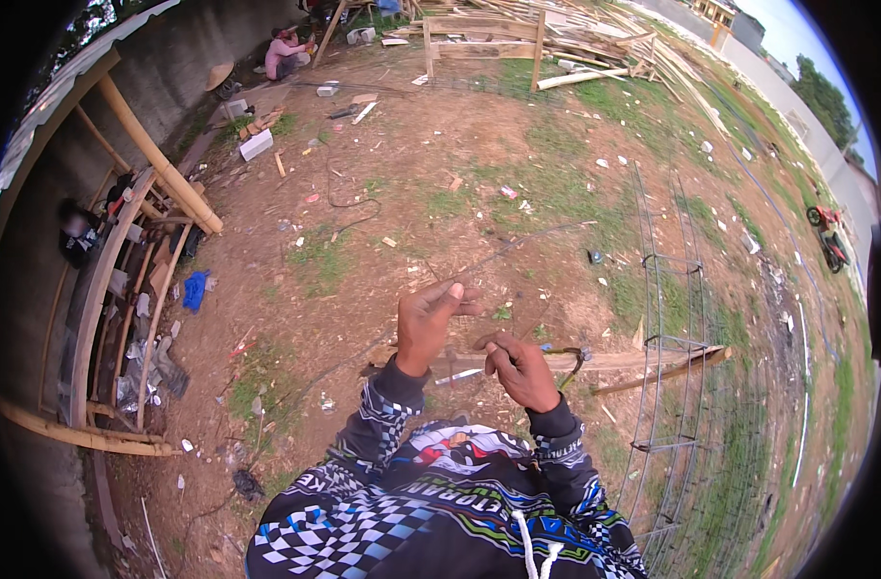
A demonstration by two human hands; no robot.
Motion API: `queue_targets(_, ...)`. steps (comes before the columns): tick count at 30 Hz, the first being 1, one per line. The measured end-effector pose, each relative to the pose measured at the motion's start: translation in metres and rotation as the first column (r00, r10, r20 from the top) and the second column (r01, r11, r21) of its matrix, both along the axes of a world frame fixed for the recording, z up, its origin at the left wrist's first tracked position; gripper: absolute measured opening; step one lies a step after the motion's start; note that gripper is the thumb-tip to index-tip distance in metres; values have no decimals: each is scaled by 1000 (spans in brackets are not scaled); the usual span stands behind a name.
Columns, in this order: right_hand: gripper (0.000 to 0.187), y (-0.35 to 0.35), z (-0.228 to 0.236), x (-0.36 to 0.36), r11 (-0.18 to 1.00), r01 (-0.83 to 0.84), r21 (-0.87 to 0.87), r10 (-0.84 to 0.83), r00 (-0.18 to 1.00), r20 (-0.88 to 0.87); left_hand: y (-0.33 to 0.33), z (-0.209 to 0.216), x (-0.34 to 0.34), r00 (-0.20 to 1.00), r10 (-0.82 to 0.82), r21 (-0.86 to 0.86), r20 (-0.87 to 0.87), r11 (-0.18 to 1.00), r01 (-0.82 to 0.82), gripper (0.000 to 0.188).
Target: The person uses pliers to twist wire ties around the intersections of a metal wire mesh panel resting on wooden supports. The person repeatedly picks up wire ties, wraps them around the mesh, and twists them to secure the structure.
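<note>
The thin wire (517, 246) runs up and to the right from the person's left hand (429, 323), a dark, slightly curved strand that stands out against the bare brown ground (411, 164) and ends well past the hand. The left hand is closed on the wire's lower part, thumb raised and fingers curled round it. The right hand (522, 370) sits just beside and below the left, fingers pinched together narrowly; it appears to grip the near end of the same wire, though the strand there is too fine to tell for sure.

Just beyond the right hand a pair of pincers (577, 360) lies on a wooden plank (643, 360) that stretches to the right across the ground. To the right of the plank a long cage of steel reinforcing bars (674, 338) lies on the grass. Both forearms wear a dark patterned jersey (431, 502) with chequered sleeves.

On the left, a bamboo frame (122, 289) leans against a grey wall. Far off at the top, a person in a pink top (284, 53) crouches near a stack of timber (546, 39). A red motorcycle (828, 232) stands at the far right.
</note>
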State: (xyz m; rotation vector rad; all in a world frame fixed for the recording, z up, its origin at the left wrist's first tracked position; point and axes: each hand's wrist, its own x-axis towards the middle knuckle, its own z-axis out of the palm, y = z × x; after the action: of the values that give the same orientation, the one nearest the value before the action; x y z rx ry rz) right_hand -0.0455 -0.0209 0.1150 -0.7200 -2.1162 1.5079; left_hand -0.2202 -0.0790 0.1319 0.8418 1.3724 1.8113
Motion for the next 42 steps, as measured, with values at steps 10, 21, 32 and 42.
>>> queue_targets(10, 23, -3, -14, 5, 995, 7, 96, -8, 1000, 6, -4, -1, 1, 997, -22, -2, 80, 1000, 22, 42)
queue_targets(21, 22, -24, -22, -5, 999, 38, -26, -39, 999, -29, -9, -5, 5, 990, 46, 35, 135, 998, -51, 39)
queue_targets(32, 18, -9, -43, 19, 836, 25, 548, -184, 954, 237, -31, -7, -53, 731, 28, 375, 682, 844, -383, 20)
queue_targets(42, 20, -20, -41, 23, 552, -7, -834, -572, 724, -385, -67, -15, -102, 720, 131, 423, 682, 732, -534, 20)
